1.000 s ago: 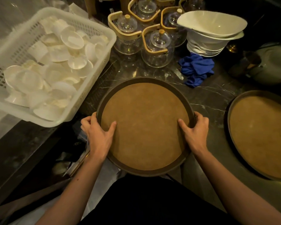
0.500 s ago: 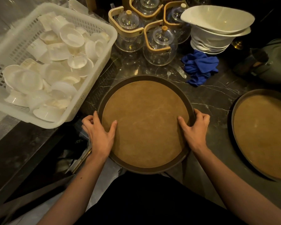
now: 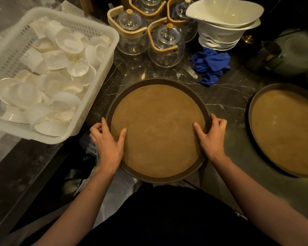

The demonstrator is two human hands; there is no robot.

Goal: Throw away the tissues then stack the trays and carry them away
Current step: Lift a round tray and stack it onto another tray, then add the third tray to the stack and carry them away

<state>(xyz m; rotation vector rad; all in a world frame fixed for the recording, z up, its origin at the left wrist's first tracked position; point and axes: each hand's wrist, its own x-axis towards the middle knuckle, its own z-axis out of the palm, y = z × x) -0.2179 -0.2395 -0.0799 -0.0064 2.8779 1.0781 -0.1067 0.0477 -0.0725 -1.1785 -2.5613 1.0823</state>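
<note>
A round tray (image 3: 158, 128) with a brown inner surface and a dark rim lies in front of me, its near edge sticking out past the dark marble counter. My left hand (image 3: 108, 142) grips its left rim, thumb on the brown surface. My right hand (image 3: 211, 134) grips the right rim the same way. A second round tray (image 3: 288, 132) of the same kind lies flat on the counter to the right, apart from the first. Both trays have nothing on them. No tissues show.
A white plastic basket (image 3: 103, 68) full of small white dishes sits at the left. Behind the tray stand several glass teapots (image 3: 165, 45) with wooden handles, a stack of white bowls (image 3: 224, 23), a blue cloth (image 3: 211, 65) and a grey kettle (image 3: 292, 52).
The held tray has shifted slightly away from me, and the view has tilted a little. Both hands keep the same grip on its rim.
</note>
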